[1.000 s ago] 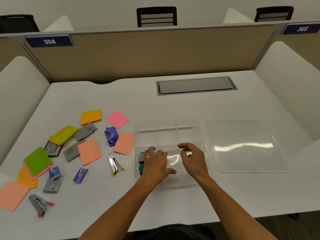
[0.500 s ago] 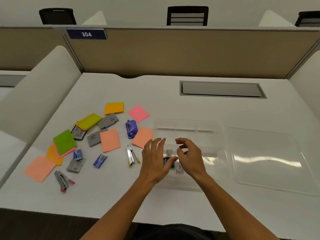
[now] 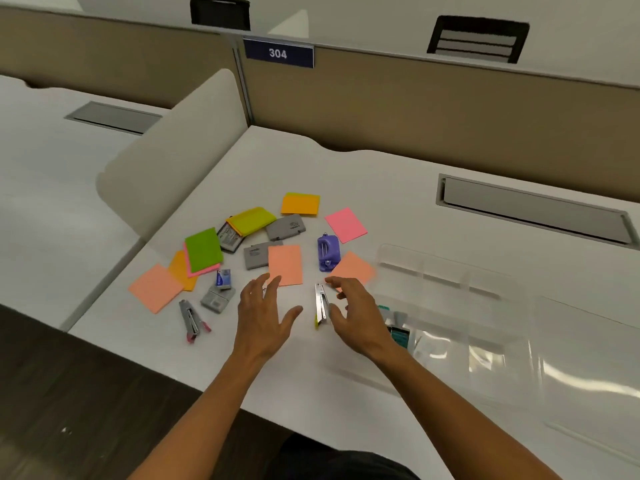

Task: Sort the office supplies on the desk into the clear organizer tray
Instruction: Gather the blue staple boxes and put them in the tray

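Fingers (image 3: 273, 285) of your left hand (image 3: 265, 318) spread, holding nothing; right hand (image 3: 355, 313) loosely open, also empty, flanking silver stapler (image 3: 321, 303) on desk (image 3: 381, 188), likely next pick. Clear organizer tray (image 3: 450, 271) just right, teal item (image 3: 398, 336) already in near compartment. Sticky notes (image 3: 284, 265), purple punch (image 3: 327, 252), grey boxes (image 3: 287, 226) scattered beyond, unsorted. Far: tan partition (image 3: 433, 109), sign 304 (image 3: 278, 53).

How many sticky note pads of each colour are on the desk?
Peach sticky notes: 3
Orange sticky notes: 2
Pink sticky notes: 2, one peeking out from under the green
Green sticky notes: 1
Yellow sticky notes: 1
Total: 9
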